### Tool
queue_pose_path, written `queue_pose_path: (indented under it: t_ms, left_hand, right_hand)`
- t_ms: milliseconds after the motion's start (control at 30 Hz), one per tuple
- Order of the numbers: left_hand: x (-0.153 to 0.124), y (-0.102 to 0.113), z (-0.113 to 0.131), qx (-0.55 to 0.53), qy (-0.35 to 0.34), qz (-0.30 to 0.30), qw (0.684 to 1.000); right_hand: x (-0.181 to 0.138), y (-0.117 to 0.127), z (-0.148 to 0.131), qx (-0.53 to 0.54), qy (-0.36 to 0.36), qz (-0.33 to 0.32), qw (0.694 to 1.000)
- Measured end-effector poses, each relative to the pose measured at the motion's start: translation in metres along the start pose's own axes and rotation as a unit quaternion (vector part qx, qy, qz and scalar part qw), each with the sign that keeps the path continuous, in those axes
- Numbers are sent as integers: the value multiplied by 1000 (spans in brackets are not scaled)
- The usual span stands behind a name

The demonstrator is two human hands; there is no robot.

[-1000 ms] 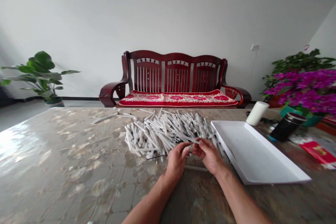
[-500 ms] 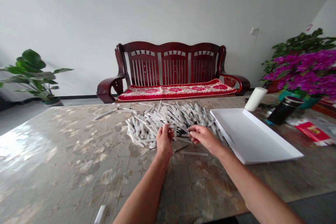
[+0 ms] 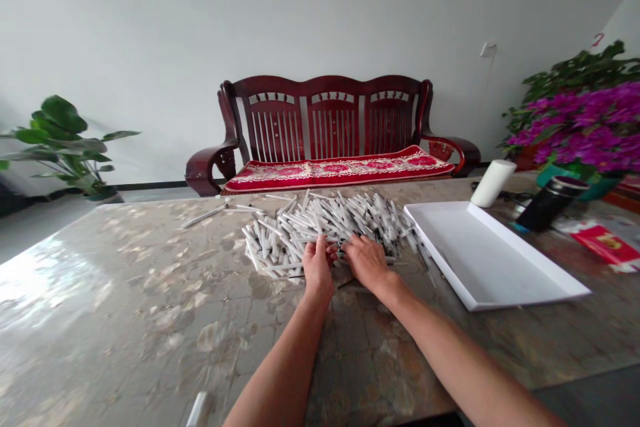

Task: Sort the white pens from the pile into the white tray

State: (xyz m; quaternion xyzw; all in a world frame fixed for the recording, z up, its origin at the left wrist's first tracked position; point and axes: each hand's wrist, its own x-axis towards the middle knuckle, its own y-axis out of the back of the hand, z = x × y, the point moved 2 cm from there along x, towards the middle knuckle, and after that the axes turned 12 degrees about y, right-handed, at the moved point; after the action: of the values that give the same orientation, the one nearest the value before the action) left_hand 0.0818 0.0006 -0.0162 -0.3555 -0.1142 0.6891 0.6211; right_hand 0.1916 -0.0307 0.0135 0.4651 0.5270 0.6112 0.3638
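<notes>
Well, both of my hands are down on the near edge of the pile of white sticks (image 3: pixel 325 230), which lies on the table (image 3: pixel 125 293) just left of the white tray (image 3: pixel 500 267), its outermost sticks almost touching the tray's left rim. My left hand (image 3: pixel 319 265), the one farther from the tray, has its fingers curled into the heap. My right hand (image 3: pixel 367 259), nearer the tray, lies palm down with the fingers reaching forward among the sticks. Whether either hand actually pinches 1 of them I cannot tell, because the fingertips are buried. The sticks look like slim plastic pen barrels, some with dark ends. I judge each one light, stiff and smooth, so it should roll and slide readily on the glossy tabletop and slip out of a loose pinch. They lie crossed in every direction, so tugging 1 by its tip would likely drag its neighbours. I would take a stick at mid-length between thumb and 2 fingers, choosing 1 on top of the heap. A few strays (image 3: pixel 205 215) lie well to the left of the tray, beyond the pile, and a white roll (image 3: pixel 493 183) stands at the tray's far corner.
</notes>
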Motion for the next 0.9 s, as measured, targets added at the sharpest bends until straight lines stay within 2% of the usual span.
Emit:
queue_pose_path:
  t_ms: [500,767,900]
  left_hand:
    - [1,-4,-2,21,-4,5,1000]
    - [0,-4,-2,43,0,6,999]
    - [-1,-4,-4,32,3,6,999]
  right_hand:
    - [2,-3,-3,-31,19,40,999]
    - [-4,-3,0,-31,10,18,999]
    - [-11,-7,4,-19,7,54,998]
